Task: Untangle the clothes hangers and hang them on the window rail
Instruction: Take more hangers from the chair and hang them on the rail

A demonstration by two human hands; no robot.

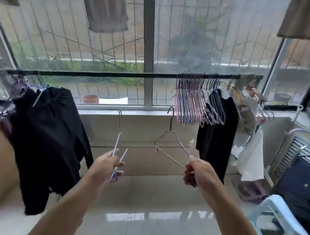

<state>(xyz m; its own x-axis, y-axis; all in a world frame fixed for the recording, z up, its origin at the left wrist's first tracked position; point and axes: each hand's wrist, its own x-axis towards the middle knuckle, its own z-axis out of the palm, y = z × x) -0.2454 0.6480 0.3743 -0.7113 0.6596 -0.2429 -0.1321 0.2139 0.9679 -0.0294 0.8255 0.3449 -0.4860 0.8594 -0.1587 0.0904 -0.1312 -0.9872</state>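
My left hand (108, 164) grips a thin purple wire hanger (117, 144) seen edge-on, its hook pointing up below the window sill. My right hand (197, 172) grips the lower corner of a second wire hanger (170, 142), whose dark hook stands upright. The two hangers are held apart, below the dark window rail (117, 74). A dense bunch of pink, blue and purple hangers (194, 100) hangs on the right part of the rail.
A black garment (46, 137) hangs from the rail's left end, and a black top (217, 125) with other clothes hangs at the right. A light blue plastic stool (279, 217) stands at lower right. Clothes hang overhead. Glossy tiled floor lies below.
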